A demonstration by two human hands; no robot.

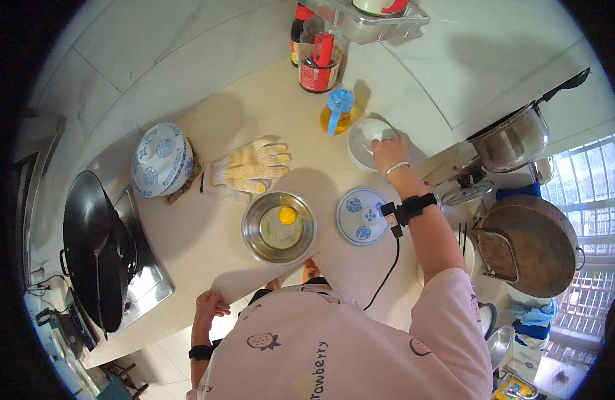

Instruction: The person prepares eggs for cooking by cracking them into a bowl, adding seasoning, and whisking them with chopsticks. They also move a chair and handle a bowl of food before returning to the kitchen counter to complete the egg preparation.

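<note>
My right hand reaches over the rim of a white bowl at the back of the counter; its fingertips are inside, and what they may hold is hidden. Below that bowl lies a white lid with blue patterns, partly under my wrist's strap and cable. A steel bowl with a raw egg, its yolk whole, sits before me at the middle. My left hand rests by the counter's front edge, fingers loosely curled, apart from the bowl.
An oil jug with a blue lid and dark sauce bottles stand behind. Cotton gloves and a lidded patterned bowl lie left, near a black wok on the stove. A chopping board and a saucepan are at the right.
</note>
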